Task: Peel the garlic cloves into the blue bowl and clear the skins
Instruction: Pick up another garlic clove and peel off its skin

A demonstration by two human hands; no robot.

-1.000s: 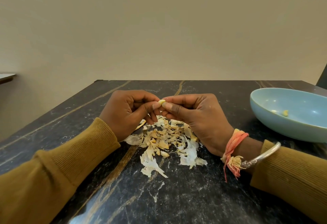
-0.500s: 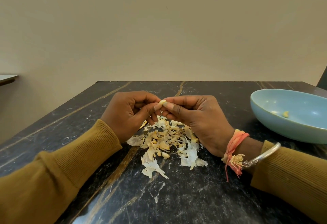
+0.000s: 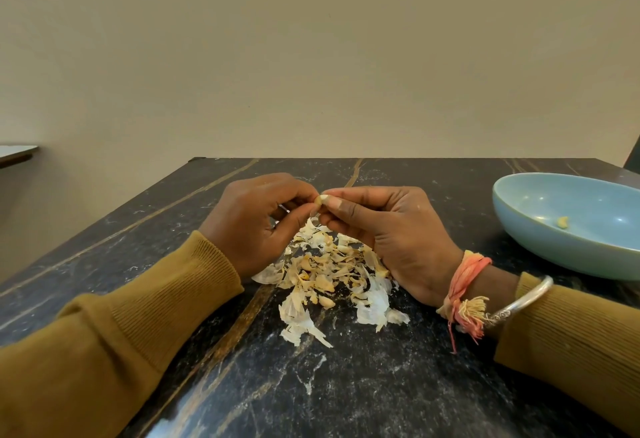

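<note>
From my remote view, at the far left a pale shelf edge (image 3: pixel 17 153) juts from a plain beige wall, well apart from the work. A mustard-coloured left sleeve (image 3: pixel 145 302) runs in across a black marble table (image 3: pixel 346 389) with gold veins. The left hand (image 3: pixel 256 223) is curled, its thumb and fingertips closed on one end of a small garlic clove (image 3: pixel 321 199). The clove is held in the air between both hands, above the table's middle. A wisp of loose skin (image 3: pixel 314 216) hangs from it, so I judge the peeling is partly done. Directly below lies a pile of papery skins (image 3: pixel 329 275), white and tan. I think the hands work over it so that scraps drop in one place for easy clearing. A few small whole-looking pieces sit in the pile; I cannot tell if they are unpeeled cloves. The right hand (image 3: pixel 391 230) pinches the clove's other end, thumb and forefinger pressed together on it, its heel resting beside the skins. Its wrist wears a tasselled orange thread band (image 3: pixel 465 285) and a silver bangle (image 3: pixel 526 299). At the far right stands the blue bowl (image 3: pixel 530 247), holding one peeled clove (image 3: pixel 562 222) and a few specks. It is near the right hand, and nothing stands between them.
</note>
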